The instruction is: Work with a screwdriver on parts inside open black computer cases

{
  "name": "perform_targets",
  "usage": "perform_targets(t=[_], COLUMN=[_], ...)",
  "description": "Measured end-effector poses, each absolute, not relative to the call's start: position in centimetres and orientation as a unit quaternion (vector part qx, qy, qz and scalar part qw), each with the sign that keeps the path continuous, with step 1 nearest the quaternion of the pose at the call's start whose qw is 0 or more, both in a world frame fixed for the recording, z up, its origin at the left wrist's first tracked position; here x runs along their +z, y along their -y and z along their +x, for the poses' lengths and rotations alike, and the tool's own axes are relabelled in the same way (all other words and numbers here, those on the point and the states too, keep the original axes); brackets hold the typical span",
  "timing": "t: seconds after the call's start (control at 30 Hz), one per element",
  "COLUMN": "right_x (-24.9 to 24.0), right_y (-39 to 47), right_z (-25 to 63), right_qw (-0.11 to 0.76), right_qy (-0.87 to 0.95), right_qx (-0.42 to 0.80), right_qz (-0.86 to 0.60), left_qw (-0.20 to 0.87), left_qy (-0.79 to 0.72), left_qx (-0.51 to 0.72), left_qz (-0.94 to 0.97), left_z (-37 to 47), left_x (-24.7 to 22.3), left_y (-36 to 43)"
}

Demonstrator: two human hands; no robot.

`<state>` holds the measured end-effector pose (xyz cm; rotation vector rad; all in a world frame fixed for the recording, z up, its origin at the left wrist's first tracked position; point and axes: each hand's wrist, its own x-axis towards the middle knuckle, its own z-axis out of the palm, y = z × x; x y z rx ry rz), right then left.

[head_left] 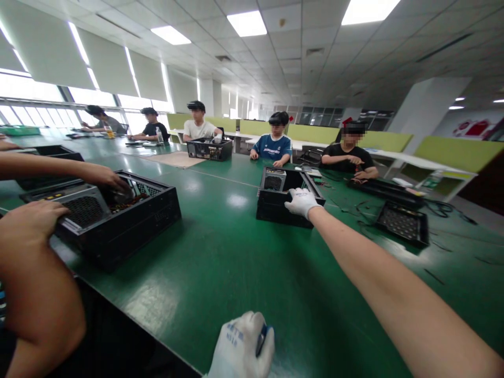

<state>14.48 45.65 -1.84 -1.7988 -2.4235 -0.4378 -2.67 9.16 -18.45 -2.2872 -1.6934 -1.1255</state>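
Observation:
My right hand [303,203], in a white work glove, reaches far forward across the table. Its fingers are hooked over the near rim of a black computer case [277,211], which lies on its side, open at the top. A grey power supply [274,180] shows in that case's left corner; my hand hides part of the near edge. At the bottom of the head view, my left hand [240,346], also gloved, is closed low over the table's near edge. It holds a small dark thing with blue on it [261,340], mostly hidden by the fingers.
To the left, a co-worker's bare hands [106,178] work in another open case [157,207]. A black perforated panel [401,223] and cables [441,207] lie right on the green table [212,262]. Several people sit along the far side.

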Motion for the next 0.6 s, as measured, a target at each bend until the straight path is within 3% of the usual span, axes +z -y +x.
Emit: perform_targets(t=[0.37, 0.6], right_x=[-1.6, -0.9], right_y=[-27.8, -15.8], right_z=[18.5, 22.7], right_qw=[0.095, 0.121], right_qy=[0.852, 0.891], right_qx=[-0.124, -0.089], right_qz=[-0.499, -0.429], left_qw=[0.015, -0.013], left_qy=[0.553, 0.544], left_qx=[-0.371, -0.457], left_qz=[-0.746, -0.703], left_z=[-2.9, -3.2], left_x=[-17.9, -15.2], left_y=[-8.8, -7.5])
